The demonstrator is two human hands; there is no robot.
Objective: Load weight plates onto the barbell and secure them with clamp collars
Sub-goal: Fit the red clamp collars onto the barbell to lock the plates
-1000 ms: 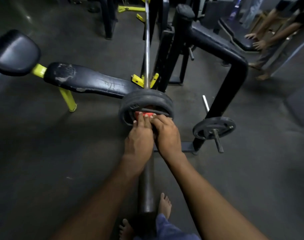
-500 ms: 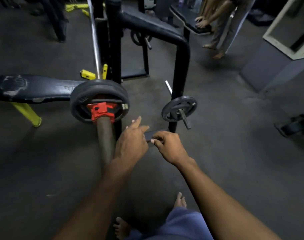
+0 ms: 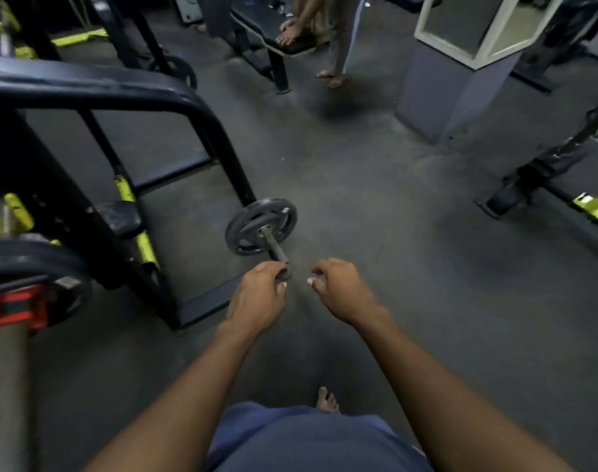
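Note:
The barbell sleeve runs along the left edge, carrying a black weight plate with a red clamp collar pressed against it. A smaller grey plate hangs on a storage peg low on the black rack. My left hand is at the peg's outer tip, fingers curled around or just in front of it. My right hand hovers just to the right of the peg with its fingers loosely curled and nothing in them.
The black rack frame with yellow-green fittings fills the left. Another person stands by a bench at the back. A grey pillar stands at upper right, and another machine's base at right. Bare concrete floor lies between.
My view has swung right and both hands have left the red collar on the barbell. They have moved over to the small plate's peg.

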